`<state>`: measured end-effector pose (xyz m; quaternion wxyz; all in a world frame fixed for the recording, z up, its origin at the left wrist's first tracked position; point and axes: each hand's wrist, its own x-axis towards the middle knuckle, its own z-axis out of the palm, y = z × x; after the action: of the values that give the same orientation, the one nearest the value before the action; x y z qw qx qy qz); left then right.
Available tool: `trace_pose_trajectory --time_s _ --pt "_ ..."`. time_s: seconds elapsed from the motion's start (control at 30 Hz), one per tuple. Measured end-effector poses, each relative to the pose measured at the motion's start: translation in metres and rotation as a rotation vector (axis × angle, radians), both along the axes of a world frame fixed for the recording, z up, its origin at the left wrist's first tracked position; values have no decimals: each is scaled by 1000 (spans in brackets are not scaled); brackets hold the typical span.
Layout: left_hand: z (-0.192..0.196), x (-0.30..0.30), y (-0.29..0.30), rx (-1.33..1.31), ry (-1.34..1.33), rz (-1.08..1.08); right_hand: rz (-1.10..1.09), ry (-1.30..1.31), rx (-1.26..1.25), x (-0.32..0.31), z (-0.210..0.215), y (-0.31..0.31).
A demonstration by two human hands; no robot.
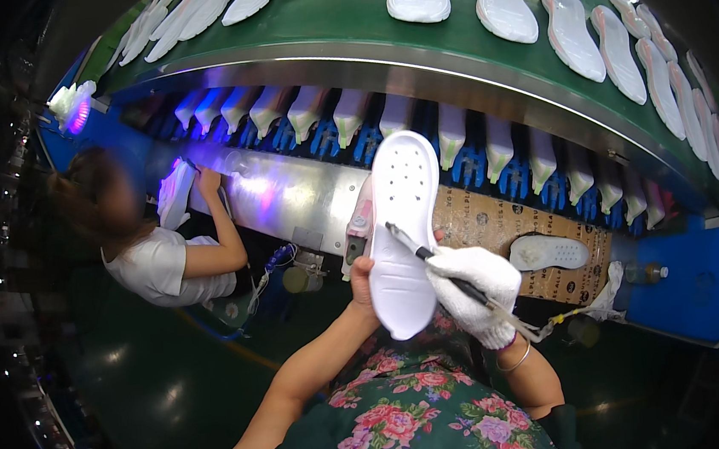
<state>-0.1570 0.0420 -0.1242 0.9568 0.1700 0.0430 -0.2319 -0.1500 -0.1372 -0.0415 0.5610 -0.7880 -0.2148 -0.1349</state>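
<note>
gripping a white sole (403,229) in the left hand (363,282), the gloved right hand (476,287) pinches what looks like a brush (431,261).

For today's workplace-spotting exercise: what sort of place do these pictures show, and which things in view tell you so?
Most likely a shoe factory assembly line. White soles lie in rows along a green conveyor belt, the left hand holds up a white shoe sole, and the gloved right hand works on it with a thin tool.

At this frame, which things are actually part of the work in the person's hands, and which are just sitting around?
In hand:
- white shoe sole, held up by the left hand
- thin dark tool, in the gloved right hand, tip on the sole

Lying about:
- another white sole on the brown cardboard sheet
- row of white soles on the green conveyor belt
- co-worker's sole, at left
</note>
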Motion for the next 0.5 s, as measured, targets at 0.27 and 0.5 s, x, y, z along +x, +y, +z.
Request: trace_pose_trajectory --time_s 0.27,0.5 --pt "-1 1 -33 50 81 46 -145 -215 -9 27 21 -1" --pt "-46 -11 -34 -41 63 -65 -198 -376 -213 37 15 -7"
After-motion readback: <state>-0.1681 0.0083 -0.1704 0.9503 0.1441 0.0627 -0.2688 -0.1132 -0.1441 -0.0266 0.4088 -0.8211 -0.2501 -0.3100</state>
